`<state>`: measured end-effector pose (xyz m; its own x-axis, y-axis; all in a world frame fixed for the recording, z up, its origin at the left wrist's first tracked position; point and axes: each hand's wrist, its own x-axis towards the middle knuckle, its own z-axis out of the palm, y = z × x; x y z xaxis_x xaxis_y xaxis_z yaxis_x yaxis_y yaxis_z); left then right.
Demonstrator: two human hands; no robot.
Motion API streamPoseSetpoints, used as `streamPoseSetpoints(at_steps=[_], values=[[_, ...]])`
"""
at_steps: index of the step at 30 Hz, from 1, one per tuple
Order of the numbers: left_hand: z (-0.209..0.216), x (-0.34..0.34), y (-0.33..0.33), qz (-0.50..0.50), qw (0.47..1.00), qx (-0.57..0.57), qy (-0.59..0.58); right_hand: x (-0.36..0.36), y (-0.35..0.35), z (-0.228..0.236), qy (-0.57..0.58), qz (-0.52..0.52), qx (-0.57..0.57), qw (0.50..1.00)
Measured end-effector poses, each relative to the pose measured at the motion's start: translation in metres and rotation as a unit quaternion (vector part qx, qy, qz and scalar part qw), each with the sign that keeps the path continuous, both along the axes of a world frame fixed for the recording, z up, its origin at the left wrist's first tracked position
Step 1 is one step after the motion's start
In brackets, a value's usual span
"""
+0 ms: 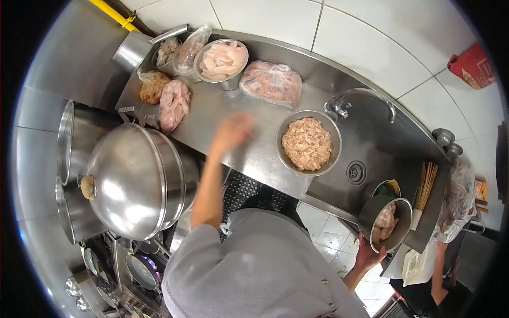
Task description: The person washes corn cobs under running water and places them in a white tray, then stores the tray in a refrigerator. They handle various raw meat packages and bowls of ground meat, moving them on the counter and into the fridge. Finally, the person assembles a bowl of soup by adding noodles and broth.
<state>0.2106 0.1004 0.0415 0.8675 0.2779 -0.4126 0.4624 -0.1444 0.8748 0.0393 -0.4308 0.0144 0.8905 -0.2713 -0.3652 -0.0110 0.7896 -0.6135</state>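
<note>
My right hand (367, 256) grips the lower side of a metal bowl (404, 216), tilted at the sink's near right corner, with pale raw meat pieces (385, 223) inside. My left hand (236, 130) is over the steel counter (212, 114), smeared by motion, and no held thing shows. Beyond it stand a metal bowl of pale meat strips (221, 60) and a clear bag of pink meat (271, 84). Between the left hand and the sink sits a wide metal bowl (280, 142) filled with minced meat (308, 143).
Left of the counter is a large domed steel pot lid (124, 180). Bags of meat (174, 105) lie at the counter's left end. A faucet (366, 95) arches over the sink (339, 185); wooden skewers (426, 185) stand beside it. Another person's arm (439, 273) shows at lower right.
</note>
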Motion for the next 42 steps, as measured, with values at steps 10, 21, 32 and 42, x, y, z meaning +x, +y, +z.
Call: streamPoseSetpoints(at_steps=[10,21,32,42], values=[[-0.064,-0.061,-0.037,0.16,0.985,-0.041,-0.042,0.002,-0.011,-0.019,0.016,0.036,0.015,0.999],[-0.072,-0.031,0.093,0.44,0.824,-0.208,-0.29,0.007,-0.011,-0.008,0.006,0.119,-0.038,0.992],[-0.051,0.052,-0.206,-0.12,0.948,0.068,-0.286,-0.04,-0.02,-0.016,0.029,0.019,-0.007,0.999],[0.016,0.109,-0.251,-0.331,0.793,0.504,-0.084,-0.067,-0.024,-0.053,0.003,-0.059,0.024,0.998]])
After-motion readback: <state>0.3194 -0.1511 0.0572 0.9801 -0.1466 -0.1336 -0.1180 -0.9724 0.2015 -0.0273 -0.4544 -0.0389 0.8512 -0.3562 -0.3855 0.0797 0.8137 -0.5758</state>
